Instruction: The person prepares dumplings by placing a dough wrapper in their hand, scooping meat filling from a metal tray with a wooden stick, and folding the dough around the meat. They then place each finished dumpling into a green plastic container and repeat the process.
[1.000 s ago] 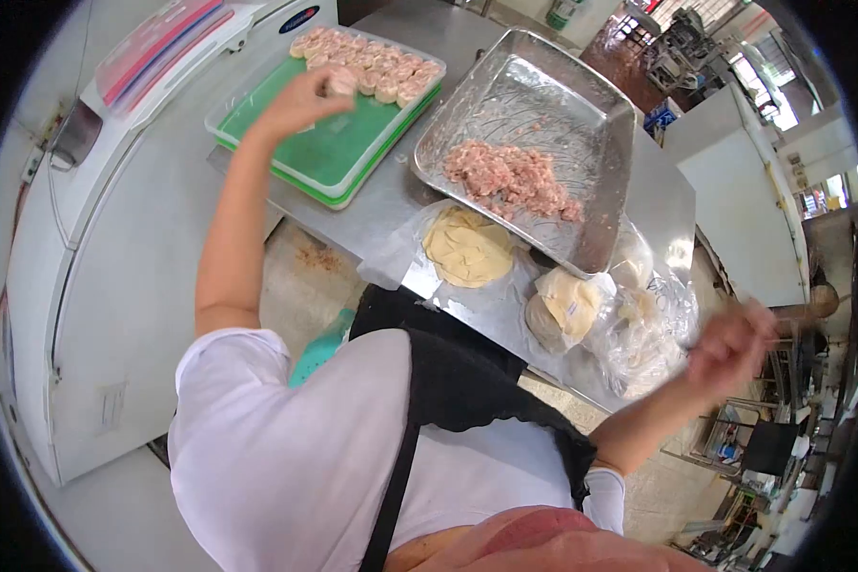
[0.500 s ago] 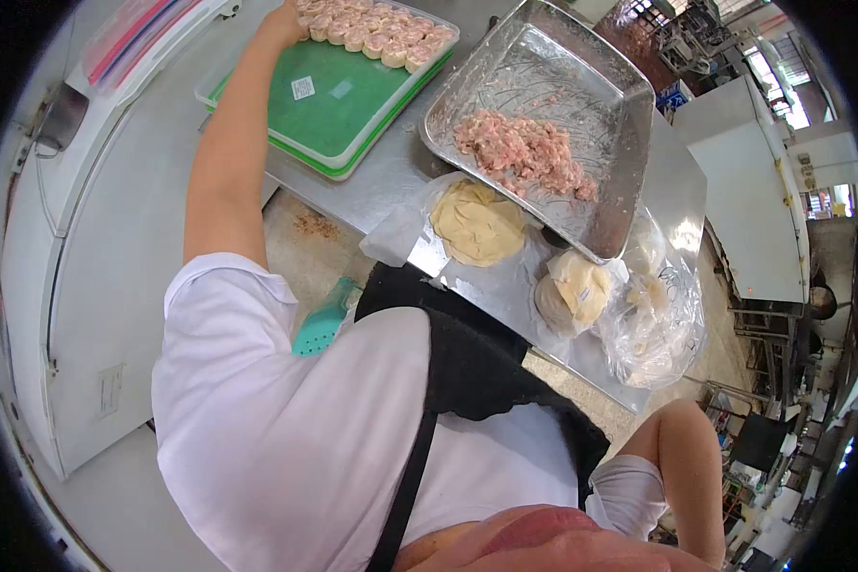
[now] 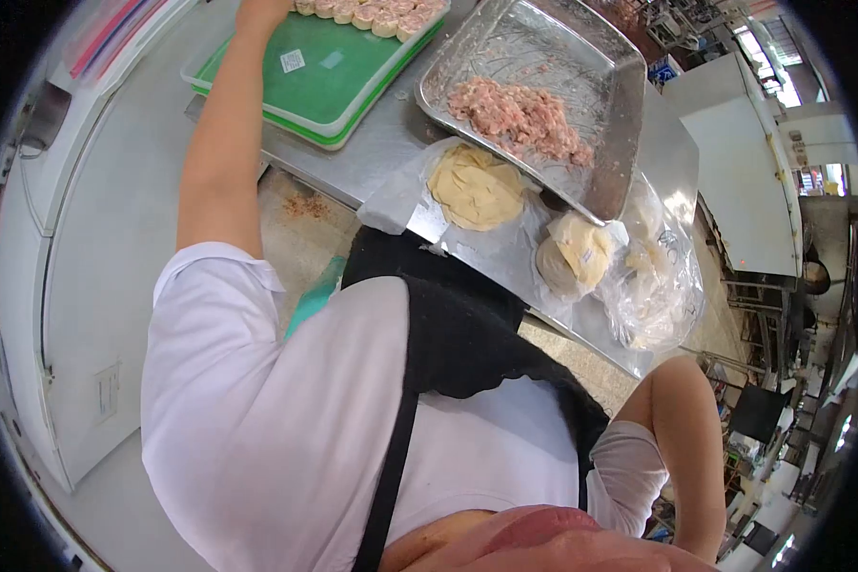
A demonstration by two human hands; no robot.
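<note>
My left hand [image 3: 263, 13] is at the top edge of the head view, beside rows of open-topped, meat-filled dumplings [image 3: 367, 15]. Its fingers are cut off, so I cannot see what they do. The dumplings stand at the far end of a green tray [image 3: 329, 91] with a translucent rim and a small white label. To the tray's right, a deep metal pan [image 3: 567, 43] holds pink minced meat [image 3: 520, 119]. In front of the pan lies a stack of round yellowish dough wrappers [image 3: 477, 188] on plastic. My right arm [image 3: 682, 429] is bent at the lower right; its hand is out of view.
More wrapped dough [image 3: 575, 255] and a crumpled clear plastic bag [image 3: 663, 286] lie near the front right of the steel table [image 3: 338, 176]. A white cabinet [image 3: 114, 267] stands on the left. Something teal [image 3: 319, 296] shows below the table edge.
The view has shifted, so the tray, pan and table sit slightly higher in the picture. My left hand remains by the dumplings and is more cut off by the top edge.
</note>
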